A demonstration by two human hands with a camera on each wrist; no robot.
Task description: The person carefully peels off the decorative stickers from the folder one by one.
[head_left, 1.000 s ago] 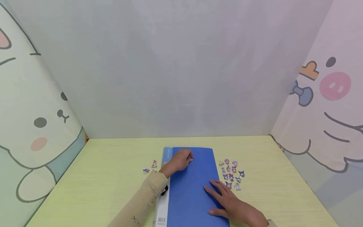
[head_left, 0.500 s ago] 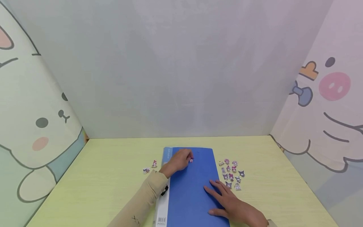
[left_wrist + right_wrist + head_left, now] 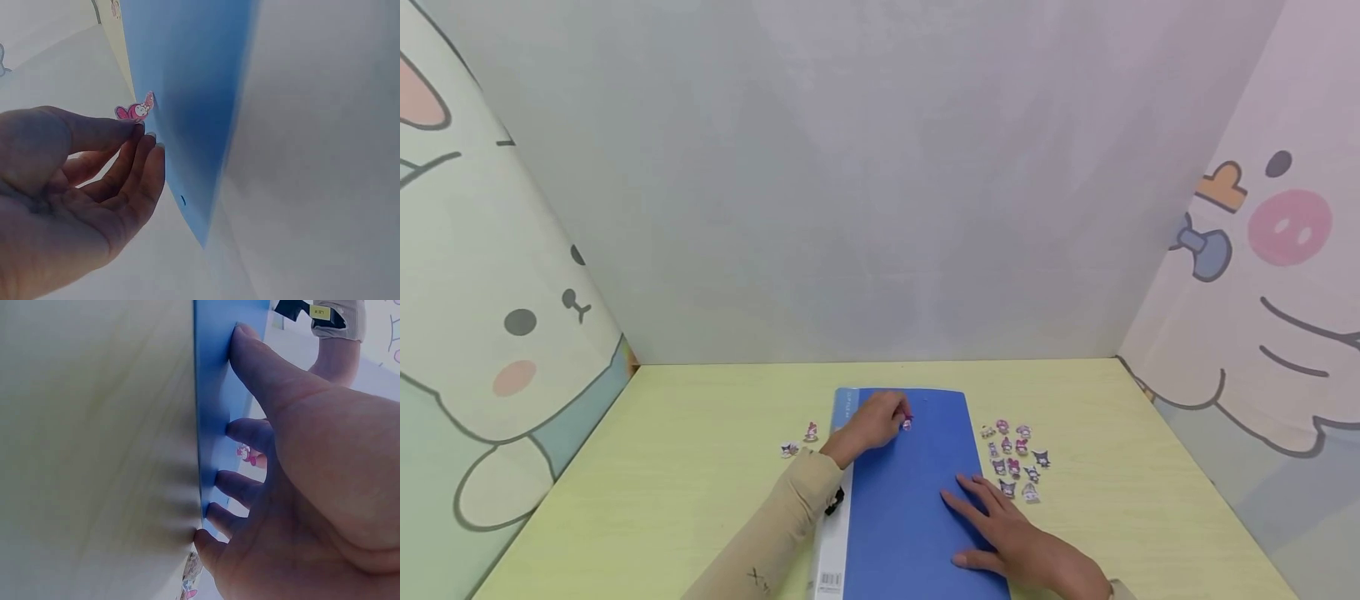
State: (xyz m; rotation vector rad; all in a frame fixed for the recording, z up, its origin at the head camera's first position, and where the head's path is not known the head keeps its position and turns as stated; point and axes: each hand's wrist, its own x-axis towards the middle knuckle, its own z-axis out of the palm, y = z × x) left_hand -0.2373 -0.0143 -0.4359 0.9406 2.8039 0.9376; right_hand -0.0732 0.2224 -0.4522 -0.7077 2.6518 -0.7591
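Observation:
A blue file folder (image 3: 917, 517) lies on the table with its pale spine on the left. Over its upper part my left hand (image 3: 874, 421) pinches a small pink cartoon sticker (image 3: 134, 111) between thumb and fingertips, its lower edge close to the cover. My right hand (image 3: 1003, 533) rests on the folder's right edge with fingers spread, thumb (image 3: 245, 337) and fingertips on the blue cover. In the right wrist view the pink sticker shows between the right hand's fingers, farther back.
To the right of the folder lie several small cartoon stickers (image 3: 1014, 467) in a loose cluster. A pair of stickers (image 3: 789, 449) and a pink-topped sticker (image 3: 811, 432) are left of it. A grey wall (image 3: 880, 208) rises behind the table (image 3: 715, 467).
The left hand's sticker has turned a little at the fingertips and shows more below them. The right hand stays on the folder. The whole view has shifted slightly.

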